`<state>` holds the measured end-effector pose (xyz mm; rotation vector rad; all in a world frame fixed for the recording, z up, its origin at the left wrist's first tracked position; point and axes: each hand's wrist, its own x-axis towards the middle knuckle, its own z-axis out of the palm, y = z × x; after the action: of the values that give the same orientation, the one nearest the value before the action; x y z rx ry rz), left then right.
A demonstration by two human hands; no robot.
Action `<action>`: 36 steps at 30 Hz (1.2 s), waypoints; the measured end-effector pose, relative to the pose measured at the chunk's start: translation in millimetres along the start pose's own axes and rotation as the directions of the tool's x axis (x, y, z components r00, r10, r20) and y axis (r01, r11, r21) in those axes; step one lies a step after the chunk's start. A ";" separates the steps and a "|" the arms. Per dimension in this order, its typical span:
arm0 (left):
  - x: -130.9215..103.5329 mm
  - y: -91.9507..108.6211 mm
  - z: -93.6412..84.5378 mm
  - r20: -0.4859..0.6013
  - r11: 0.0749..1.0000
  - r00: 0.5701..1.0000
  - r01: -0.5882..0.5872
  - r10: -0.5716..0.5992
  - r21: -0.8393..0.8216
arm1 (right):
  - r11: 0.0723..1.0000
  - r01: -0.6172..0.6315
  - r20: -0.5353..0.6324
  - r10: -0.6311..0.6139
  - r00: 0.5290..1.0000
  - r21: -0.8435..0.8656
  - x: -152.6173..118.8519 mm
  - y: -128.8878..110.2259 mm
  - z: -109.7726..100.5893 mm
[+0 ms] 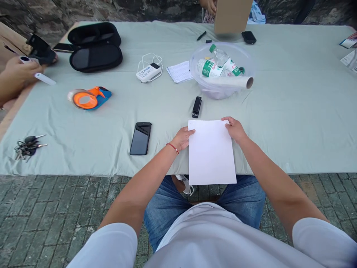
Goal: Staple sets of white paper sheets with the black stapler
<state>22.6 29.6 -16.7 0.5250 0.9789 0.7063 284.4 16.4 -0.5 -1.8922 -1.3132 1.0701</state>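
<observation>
White paper (212, 154) hangs partly over the table's front edge, its lower end above my lap. My left hand (183, 137) pinches its upper left side, thumb on top. At the upper right corner my right hand (234, 128) grips it, thumb on the face and fingers behind. A small mark, perhaps a staple, shows in the upper left corner. Just beyond the paper lies a black stapler (196, 107). Left of my left hand a black phone (141, 138) lies flat on the cloth.
A tub (195, 78) holds bottles and a roll. Printed sheets (180, 72), a white corded device (149, 72), an orange tape dispenser (89, 98), keys (28, 146) and an open black case (96, 57) lie leftward. Other people's hands show at far left and behind a cardboard box (231, 16).
</observation>
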 end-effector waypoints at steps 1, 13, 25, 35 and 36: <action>0.1 -1.1 0.5 0.001 1.000 1.000 -0.003 0.003 0.013 | 0.989 0.089 -0.033 -0.093 0.995 -0.121 1.4 -3.6 0.7; -4.4 -1.5 8.0 0.133 0.999 0.991 -0.028 0.024 0.034 | 0.568 0.658 0.465 -0.467 0.752 -0.494 12.4 -67.6 66.0; -8.2 -6.0 10.6 0.107 0.999 0.994 -0.019 0.016 0.030 | 0.850 0.474 0.335 -0.388 0.858 -0.230 20.7 -65.8 70.1; -5.7 -14.5 9.4 0.028 0.996 0.996 -0.085 0.084 0.032 | 0.869 0.450 0.414 -0.339 0.845 -0.207 28.3 -61.0 70.4; -6.2 -14.5 9.2 0.034 0.996 0.996 -0.085 0.084 0.029 | 0.860 0.463 0.423 -0.345 0.838 -0.214 28.3 -60.7 69.7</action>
<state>32.7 14.6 -18.9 0.6060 0.9428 0.7572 201.2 65.2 6.4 -1.5345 -2.1051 1.0686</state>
